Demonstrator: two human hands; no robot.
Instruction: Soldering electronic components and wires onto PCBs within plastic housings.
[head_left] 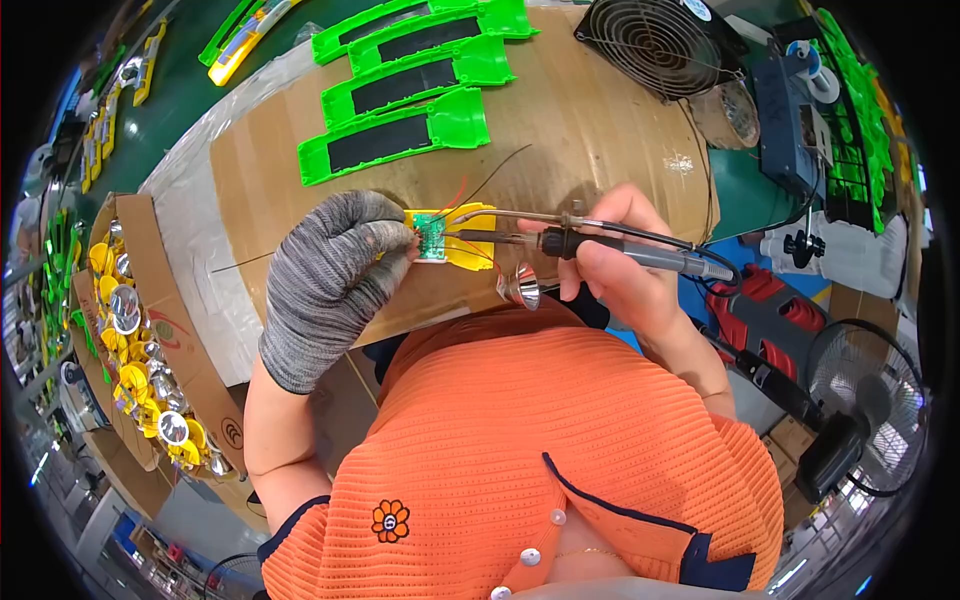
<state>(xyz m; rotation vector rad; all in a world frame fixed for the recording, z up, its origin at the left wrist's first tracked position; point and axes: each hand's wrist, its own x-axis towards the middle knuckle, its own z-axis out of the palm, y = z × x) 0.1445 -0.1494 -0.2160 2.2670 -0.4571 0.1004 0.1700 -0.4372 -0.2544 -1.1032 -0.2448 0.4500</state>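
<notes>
My left hand point(340, 265), in a grey knitted glove, is closed with its fingertips pinched at the left edge of a small green circuit board point(431, 238). The board lies in a yellow plastic housing point(476, 252). A thin dark wire point(240, 263) sticks out leftward from behind the glove. My bare right hand point(630, 260) grips a soldering iron point(620, 248) with a thin metal feed tube point(520, 216) above it; the tip reaches the board. Red and black wires rise from the board. A shiny cone-shaped reflector point(521, 287) sits just right of the housing, below the iron.
Green plastic housings with dark panels point(395, 142) lie at the far side of the cardboard-covered table point(560, 110). A black fan point(660, 45) and a blue-grey machine point(785, 120) stand far right. A carton point(180, 330) of yellow-and-silver reflectors is at left; another fan point(865, 400) is near right.
</notes>
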